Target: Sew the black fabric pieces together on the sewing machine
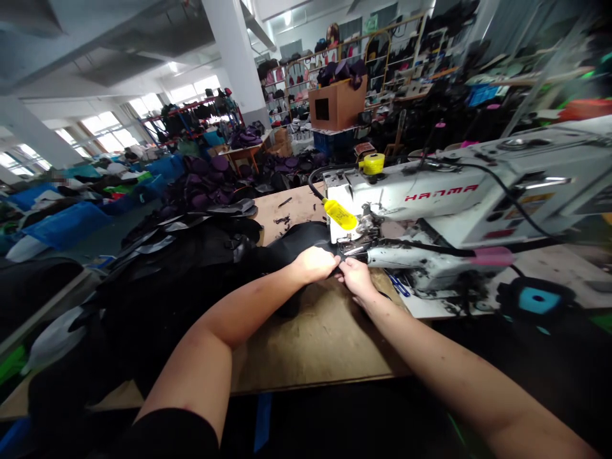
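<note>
2 hands filled the middle of my head-camera feed. The left hand (313, 264) was curled over the black fabric (299, 241), and the right hand (356, 277) closed narrowly on it just beside the left, so that both gripped the same gathered part. The fabric lay on the wooden table (310, 341), its end reaching the front of the white sewing machine (406, 199). From where I sat, that grip looked meant to keep the cloth bunched and steady close to the machine's working end.

A heap of black pieces (167, 290) sat left of the table, close enough to reach, and I judged it was kept there for that reason. Purple pieces (205, 182) lay farther back.

The needle was hidden by the yellow guard (339, 215), the hands and the fabric. I could not make out the fabric's exact edge or shape, black on black. The machine ran off the right side of the frame, and the edges of the view were warped.
</note>
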Tool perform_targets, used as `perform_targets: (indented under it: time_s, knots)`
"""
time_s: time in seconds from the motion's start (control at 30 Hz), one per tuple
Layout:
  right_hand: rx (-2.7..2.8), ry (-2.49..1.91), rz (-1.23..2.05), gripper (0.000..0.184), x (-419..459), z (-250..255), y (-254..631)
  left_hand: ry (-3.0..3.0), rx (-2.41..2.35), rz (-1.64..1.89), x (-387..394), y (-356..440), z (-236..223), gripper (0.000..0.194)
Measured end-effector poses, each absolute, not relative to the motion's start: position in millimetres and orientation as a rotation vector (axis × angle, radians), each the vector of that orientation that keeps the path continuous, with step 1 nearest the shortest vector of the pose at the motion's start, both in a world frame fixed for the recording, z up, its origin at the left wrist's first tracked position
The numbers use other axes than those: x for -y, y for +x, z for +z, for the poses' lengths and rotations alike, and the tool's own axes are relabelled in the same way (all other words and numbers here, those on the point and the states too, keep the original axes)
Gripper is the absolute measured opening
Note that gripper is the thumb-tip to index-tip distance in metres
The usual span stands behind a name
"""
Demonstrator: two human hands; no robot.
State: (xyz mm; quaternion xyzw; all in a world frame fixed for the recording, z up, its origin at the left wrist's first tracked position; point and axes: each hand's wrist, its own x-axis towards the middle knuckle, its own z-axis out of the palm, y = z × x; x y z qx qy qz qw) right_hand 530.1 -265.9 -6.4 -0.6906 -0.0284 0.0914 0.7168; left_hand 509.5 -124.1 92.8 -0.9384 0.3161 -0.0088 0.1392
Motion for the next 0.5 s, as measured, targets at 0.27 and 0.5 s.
perform_targets:
  time_s: [0.27, 0.5]
  knots:
    - [0.175, -1.552, 0.204, 0.041, 270.6, -4.4, 528.3, -2.787, -0.746, -0.072, 148.9, 499.1, 83.4, 0.025]
    - [0.218, -1.661, 0.163, 0.027, 287.1, 0.4, 534.6, -2.959, -0.482, 0.002, 188.2, 482.7, 76.0, 0.038]
